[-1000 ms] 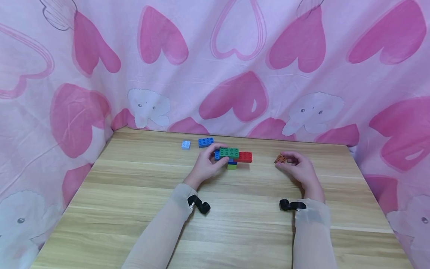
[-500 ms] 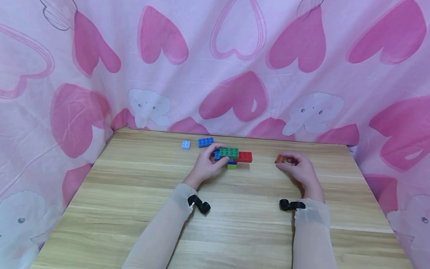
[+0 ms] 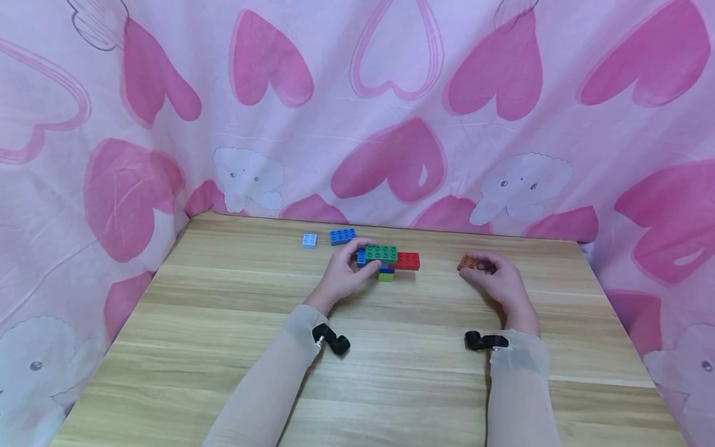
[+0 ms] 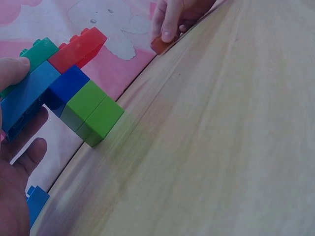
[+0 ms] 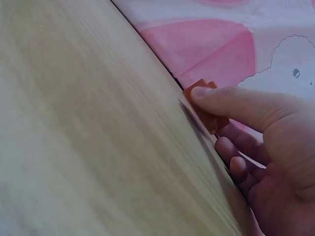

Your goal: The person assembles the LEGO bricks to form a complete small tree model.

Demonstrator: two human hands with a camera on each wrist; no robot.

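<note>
A stack of toy building bricks stands on the wooden table, with a green brick on top and a red brick jutting out to the right. Beneath them, the left wrist view shows a blue brick, a dark blue brick and lime green bricks at the base. My left hand grips the stack's left end between thumb and fingers. Farther right, my right hand pinches a small orange-brown brick, thumb on its near side, low at the tabletop; whether it touches the table I cannot tell.
Behind my left hand lie a blue brick and a light blue brick on the wooden table. A pink curtain with hearts borders the table's back and sides.
The orange-brown brick has turned very slightly in my right hand. My left hand and the stack have stayed put.
</note>
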